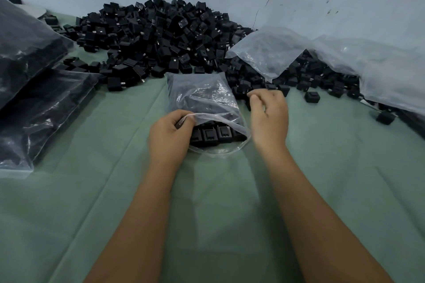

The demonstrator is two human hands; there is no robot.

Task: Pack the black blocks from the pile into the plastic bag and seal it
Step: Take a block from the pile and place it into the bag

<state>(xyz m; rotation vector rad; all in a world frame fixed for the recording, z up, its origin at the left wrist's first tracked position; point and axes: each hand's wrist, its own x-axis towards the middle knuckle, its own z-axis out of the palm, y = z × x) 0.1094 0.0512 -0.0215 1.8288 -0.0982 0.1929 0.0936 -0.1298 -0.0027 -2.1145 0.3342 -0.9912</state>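
Your left hand [169, 138] pinched the clear plastic bag [202, 96] mouth of black blocks [210, 136]; your right hand [269, 115] hovered beside it, loosely curled, holding nothing.

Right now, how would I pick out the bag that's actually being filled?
Start at the big pile of black blocks against the wall, then come toward the person across the green cloth. The plastic bag lies between both hands; unlike the others, its mouth is open, held up by the left hand.
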